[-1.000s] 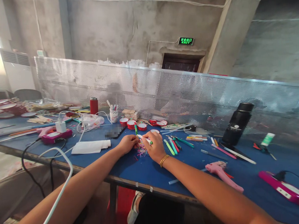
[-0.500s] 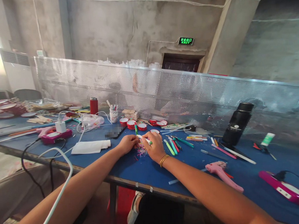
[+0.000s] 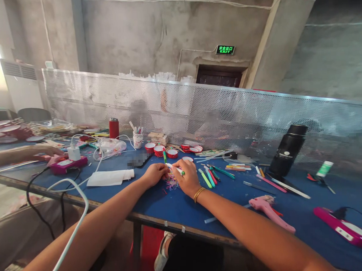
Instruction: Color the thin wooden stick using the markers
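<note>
My right hand (image 3: pixel 187 176) is closed around a white pen with a green tip (image 3: pixel 175 168), held over a small heap of pink and yellow rubber bands (image 3: pixel 172 182) on the blue table (image 3: pixel 178 207). My left hand (image 3: pixel 155 173) rests beside the heap with its fingers curled and pinched at the bands; what they hold is too small to see. A gold bracelet sits on my right wrist.
Several coloured pens (image 3: pixel 214 174) lie right of my hands. A pink glue gun (image 3: pixel 270 211), black bottle (image 3: pixel 287 150), red tape rolls (image 3: pixel 159 149), folded white cloth (image 3: pixel 109 177) and pink device (image 3: pixel 66 164) with cables stand around. Another person's hand (image 3: pixel 39 151) reaches in at far left. Perforated metal screen (image 3: pixel 198 110) behind.
Another person's arm and hand have come into view at the far left by the pink device. My own hands have barely moved.
</note>
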`<state>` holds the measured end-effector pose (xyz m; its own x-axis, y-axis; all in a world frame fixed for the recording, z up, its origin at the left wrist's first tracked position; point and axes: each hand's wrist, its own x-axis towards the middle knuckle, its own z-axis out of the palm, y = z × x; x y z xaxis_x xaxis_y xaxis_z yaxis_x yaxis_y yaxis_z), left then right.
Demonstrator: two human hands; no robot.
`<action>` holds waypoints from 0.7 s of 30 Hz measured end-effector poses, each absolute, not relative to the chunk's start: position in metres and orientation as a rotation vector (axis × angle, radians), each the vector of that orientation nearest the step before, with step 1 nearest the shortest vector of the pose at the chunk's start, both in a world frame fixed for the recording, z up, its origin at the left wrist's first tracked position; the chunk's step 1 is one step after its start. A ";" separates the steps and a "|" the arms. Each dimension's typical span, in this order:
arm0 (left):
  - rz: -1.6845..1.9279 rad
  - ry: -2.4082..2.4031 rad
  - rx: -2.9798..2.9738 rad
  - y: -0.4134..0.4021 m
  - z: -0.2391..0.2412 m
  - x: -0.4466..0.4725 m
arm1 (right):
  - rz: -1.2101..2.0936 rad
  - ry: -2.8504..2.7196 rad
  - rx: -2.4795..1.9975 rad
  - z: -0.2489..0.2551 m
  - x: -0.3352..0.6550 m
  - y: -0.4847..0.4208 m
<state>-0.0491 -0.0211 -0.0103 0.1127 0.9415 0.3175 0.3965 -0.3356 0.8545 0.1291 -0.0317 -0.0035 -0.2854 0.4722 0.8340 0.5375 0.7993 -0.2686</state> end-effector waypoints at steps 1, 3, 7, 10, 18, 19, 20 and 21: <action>1.194 1.307 1.813 -0.020 -0.011 -0.049 | -0.075 -1.939 -0.752 -0.004 0.129 -0.031; 1.193 1.313 1.812 -0.019 -0.012 -0.050 | -0.072 -1.947 -0.746 -0.005 0.129 -0.031; 1.191 1.305 1.796 -0.019 -0.013 -0.050 | -0.071 -1.938 -0.757 -0.005 0.129 -0.030; 1.192 1.299 1.776 -0.019 -0.012 -0.049 | -0.083 -1.920 -0.795 -0.004 0.129 -0.030; 1.199 1.294 1.777 -0.019 -0.013 -0.050 | -0.089 -1.899 -0.770 -0.004 0.129 -0.030; 1.203 1.287 1.783 -0.018 -0.014 -0.050 | -0.090 -1.909 -0.755 -0.004 0.128 -0.030; 1.206 1.282 1.788 -0.018 -0.014 -0.050 | -0.090 -1.919 -0.743 -0.005 0.128 -0.030; 1.210 1.278 1.791 -0.017 -0.014 -0.051 | -0.090 -1.925 -0.738 -0.005 0.128 -0.030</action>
<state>-0.0505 -0.0172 -0.0145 0.1125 0.9403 0.3211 0.3722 -0.3395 0.8638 0.1283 -0.0302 -0.0049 -0.2849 0.4529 0.8448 0.5299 0.8088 -0.2550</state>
